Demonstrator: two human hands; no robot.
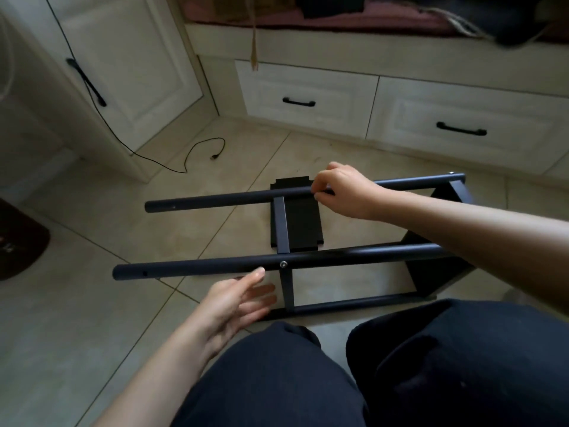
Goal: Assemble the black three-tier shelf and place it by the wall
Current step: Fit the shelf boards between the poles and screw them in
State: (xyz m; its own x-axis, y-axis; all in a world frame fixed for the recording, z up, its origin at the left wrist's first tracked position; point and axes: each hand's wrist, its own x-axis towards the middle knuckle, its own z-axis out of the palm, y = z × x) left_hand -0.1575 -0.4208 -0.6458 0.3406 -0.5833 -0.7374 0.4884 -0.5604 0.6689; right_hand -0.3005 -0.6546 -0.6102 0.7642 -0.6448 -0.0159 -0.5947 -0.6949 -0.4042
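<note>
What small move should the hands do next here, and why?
Probably the left hand, now open and holding nothing, should grip the near tube to steady the frame. The right hand is pinching at the far tube, which looks like fastening work.

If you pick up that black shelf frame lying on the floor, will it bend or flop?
Probably not. The shelf frame looks like rigid metal tubes joined by crossbars, so it should lift stiffly. Its round tubes might feel slippery. The right hand pinching the far tube suggests it's fairly light.
</note>
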